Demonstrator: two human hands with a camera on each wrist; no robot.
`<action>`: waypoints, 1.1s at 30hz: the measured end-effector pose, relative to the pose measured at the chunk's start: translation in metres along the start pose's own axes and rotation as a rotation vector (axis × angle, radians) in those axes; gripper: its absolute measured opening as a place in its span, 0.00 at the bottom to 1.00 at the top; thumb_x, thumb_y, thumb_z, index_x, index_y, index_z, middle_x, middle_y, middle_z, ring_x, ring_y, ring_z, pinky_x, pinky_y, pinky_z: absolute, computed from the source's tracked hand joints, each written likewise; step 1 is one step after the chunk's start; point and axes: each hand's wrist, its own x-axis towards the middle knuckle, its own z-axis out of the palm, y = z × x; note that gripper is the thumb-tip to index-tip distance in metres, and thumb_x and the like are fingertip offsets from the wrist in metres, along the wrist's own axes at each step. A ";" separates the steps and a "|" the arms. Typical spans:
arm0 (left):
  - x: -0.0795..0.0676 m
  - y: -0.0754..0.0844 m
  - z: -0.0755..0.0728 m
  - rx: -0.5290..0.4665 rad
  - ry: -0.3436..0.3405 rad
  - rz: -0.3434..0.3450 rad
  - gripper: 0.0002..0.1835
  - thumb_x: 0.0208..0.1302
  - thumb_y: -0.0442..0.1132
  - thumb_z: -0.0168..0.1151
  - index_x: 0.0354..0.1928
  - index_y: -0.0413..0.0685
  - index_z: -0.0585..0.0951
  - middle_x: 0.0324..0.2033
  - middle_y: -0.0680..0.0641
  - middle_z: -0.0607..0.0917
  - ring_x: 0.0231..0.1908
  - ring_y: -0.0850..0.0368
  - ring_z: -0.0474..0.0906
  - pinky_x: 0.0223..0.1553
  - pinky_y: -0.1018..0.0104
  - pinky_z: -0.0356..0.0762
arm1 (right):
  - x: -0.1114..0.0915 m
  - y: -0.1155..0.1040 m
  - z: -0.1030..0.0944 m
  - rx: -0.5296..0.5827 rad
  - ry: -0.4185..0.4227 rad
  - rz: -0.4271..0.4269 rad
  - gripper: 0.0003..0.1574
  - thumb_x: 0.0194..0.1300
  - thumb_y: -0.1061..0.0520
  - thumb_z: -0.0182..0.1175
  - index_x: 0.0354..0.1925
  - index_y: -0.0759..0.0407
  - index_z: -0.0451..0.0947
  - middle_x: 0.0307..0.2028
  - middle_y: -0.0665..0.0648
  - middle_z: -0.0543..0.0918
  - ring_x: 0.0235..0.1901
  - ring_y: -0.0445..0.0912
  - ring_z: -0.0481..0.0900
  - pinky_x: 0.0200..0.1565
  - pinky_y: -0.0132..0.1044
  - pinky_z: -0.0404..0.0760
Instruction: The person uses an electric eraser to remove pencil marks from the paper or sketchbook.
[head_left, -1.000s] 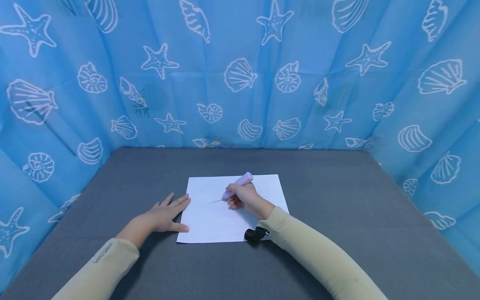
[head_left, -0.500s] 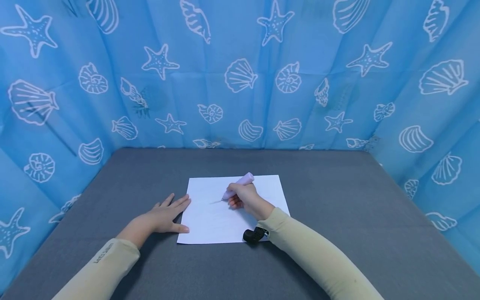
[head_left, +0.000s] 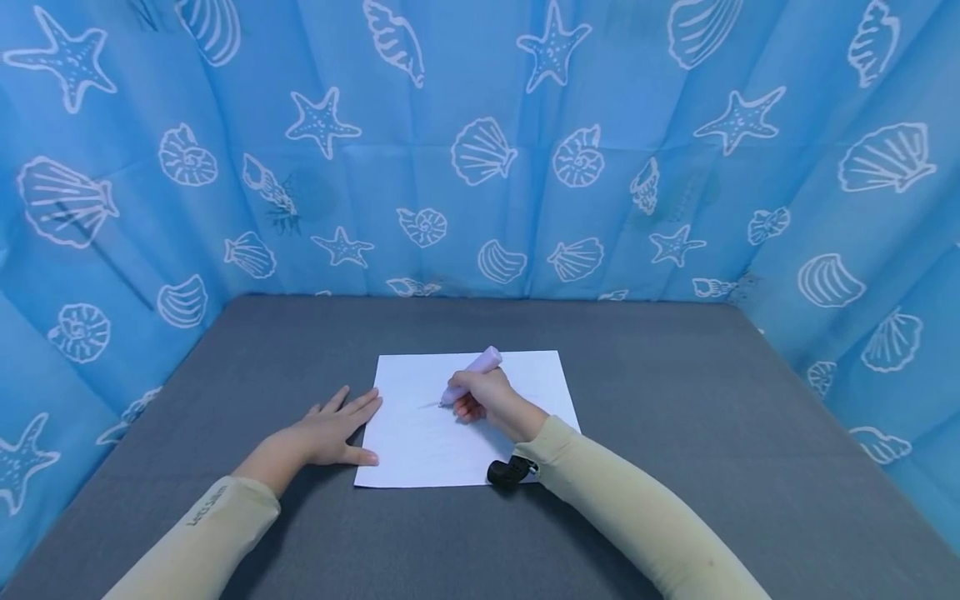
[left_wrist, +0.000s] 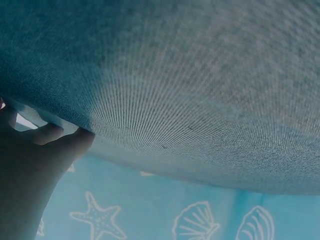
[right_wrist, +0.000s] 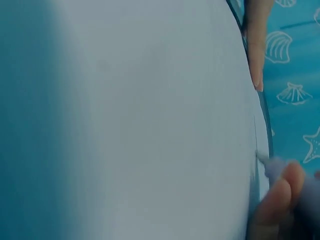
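Note:
A white sheet of paper (head_left: 420, 454) lies on the grey table, with a short thin dark line near its middle. My right hand (head_left: 491, 398) pinches a thick lilac pen (head_left: 480, 364) in a writing grip over the sheet. Its narrow tip is right at the paper, beside the line; the right wrist view also shows this tip (right_wrist: 262, 158) at the surface. My left hand (head_left: 330, 433) lies flat with fingers spread, its fingertips and thumb at the sheet's left edge. In the left wrist view that hand (left_wrist: 30, 165) appears dark at the left.
The dark grey cloth-covered table (head_left: 660, 375) extends around the sheet on all sides. A blue curtain (head_left: 420, 175) with white shells and starfish hangs behind it and along both sides. A black device (head_left: 508, 472) sits under my right wrist, over the sheet's front edge.
The pen in my right hand has shifted slightly left and toward me, its tip now a little below the line's right end. My left hand and the sheet stay in place.

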 end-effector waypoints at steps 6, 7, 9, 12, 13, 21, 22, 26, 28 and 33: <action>0.002 0.001 0.000 -0.005 -0.009 -0.001 0.55 0.55 0.67 0.64 0.76 0.45 0.53 0.75 0.41 0.50 0.71 0.29 0.36 0.62 0.26 0.38 | -0.001 0.000 -0.002 -0.002 -0.022 0.009 0.10 0.63 0.60 0.58 0.36 0.69 0.75 0.15 0.55 0.75 0.12 0.40 0.71 0.18 0.29 0.75; 0.002 0.001 0.000 -0.003 -0.010 0.000 0.55 0.55 0.67 0.64 0.76 0.45 0.53 0.75 0.41 0.50 0.71 0.29 0.36 0.62 0.26 0.38 | -0.001 0.000 -0.003 0.001 -0.031 0.013 0.10 0.64 0.60 0.58 0.36 0.69 0.76 0.15 0.55 0.75 0.13 0.40 0.71 0.18 0.29 0.75; 0.002 0.000 0.001 0.001 -0.009 0.002 0.55 0.55 0.67 0.64 0.76 0.45 0.53 0.75 0.41 0.50 0.71 0.29 0.36 0.62 0.26 0.38 | -0.001 0.000 -0.005 0.013 -0.049 0.011 0.11 0.65 0.59 0.58 0.36 0.69 0.76 0.17 0.56 0.75 0.15 0.41 0.72 0.20 0.29 0.75; 0.003 0.000 0.001 0.007 -0.006 0.003 0.55 0.54 0.67 0.64 0.76 0.45 0.53 0.75 0.41 0.50 0.71 0.29 0.36 0.62 0.26 0.39 | -0.001 -0.001 -0.007 0.025 -0.067 0.013 0.12 0.65 0.59 0.57 0.37 0.70 0.77 0.19 0.56 0.76 0.16 0.41 0.73 0.21 0.30 0.76; 0.003 0.000 0.001 0.009 -0.004 0.003 0.55 0.54 0.67 0.64 0.76 0.45 0.53 0.75 0.41 0.50 0.71 0.29 0.36 0.62 0.26 0.39 | -0.001 -0.001 -0.007 0.021 -0.070 0.013 0.12 0.65 0.59 0.56 0.38 0.70 0.77 0.19 0.56 0.76 0.17 0.41 0.73 0.21 0.30 0.76; 0.003 -0.001 0.003 0.014 0.001 0.007 0.55 0.54 0.67 0.64 0.76 0.45 0.54 0.75 0.41 0.50 0.71 0.28 0.36 0.62 0.26 0.39 | -0.001 0.001 -0.002 0.028 -0.009 0.005 0.10 0.61 0.61 0.57 0.35 0.70 0.75 0.15 0.55 0.75 0.13 0.40 0.71 0.18 0.28 0.74; 0.003 -0.001 0.003 0.015 0.002 0.007 0.55 0.54 0.67 0.63 0.76 0.45 0.54 0.75 0.41 0.51 0.71 0.28 0.37 0.62 0.26 0.39 | 0.000 0.002 -0.002 0.028 -0.004 0.005 0.09 0.61 0.61 0.58 0.35 0.69 0.75 0.15 0.55 0.75 0.13 0.40 0.71 0.18 0.28 0.74; 0.002 -0.001 0.003 0.018 0.004 0.007 0.55 0.54 0.68 0.63 0.76 0.44 0.53 0.75 0.41 0.51 0.71 0.28 0.37 0.62 0.26 0.39 | 0.000 0.001 -0.001 0.019 0.001 0.004 0.09 0.60 0.61 0.58 0.35 0.69 0.75 0.15 0.55 0.74 0.13 0.40 0.71 0.18 0.28 0.74; 0.002 -0.001 0.003 0.015 0.005 0.008 0.55 0.54 0.67 0.63 0.76 0.44 0.53 0.75 0.41 0.51 0.71 0.28 0.37 0.62 0.26 0.39 | 0.000 0.001 -0.001 0.018 0.001 0.000 0.09 0.61 0.61 0.58 0.35 0.69 0.75 0.15 0.55 0.74 0.13 0.40 0.71 0.18 0.28 0.74; 0.001 -0.002 0.002 0.005 0.009 0.010 0.55 0.54 0.67 0.64 0.75 0.43 0.53 0.75 0.40 0.51 0.71 0.28 0.36 0.62 0.26 0.39 | 0.001 0.001 0.000 0.012 -0.016 -0.006 0.09 0.61 0.62 0.58 0.35 0.69 0.75 0.15 0.55 0.74 0.13 0.40 0.71 0.18 0.29 0.74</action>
